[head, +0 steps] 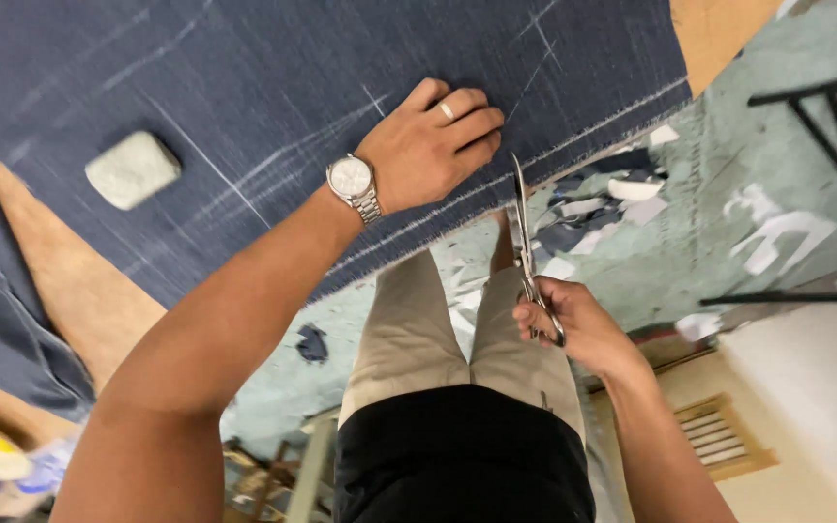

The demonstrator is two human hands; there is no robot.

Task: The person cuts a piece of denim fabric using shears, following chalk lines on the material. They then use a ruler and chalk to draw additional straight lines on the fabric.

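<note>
Scissors [525, 242] in right hand [573, 324] | left hand [433, 145] flat on navy cloth [273, 87]

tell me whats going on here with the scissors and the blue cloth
A person is cutting dark blue fabric marked with white chalk lines. The left hand, with a ring and wristwatch, presses the cloth flat near its edge. The right hand holds metal scissors, blades at the fabric's edge. A pale chalk block lies on the cloth, and fabric scraps litter the floor below.

chalk block [133, 169] on open cloth [273, 87]
</note>
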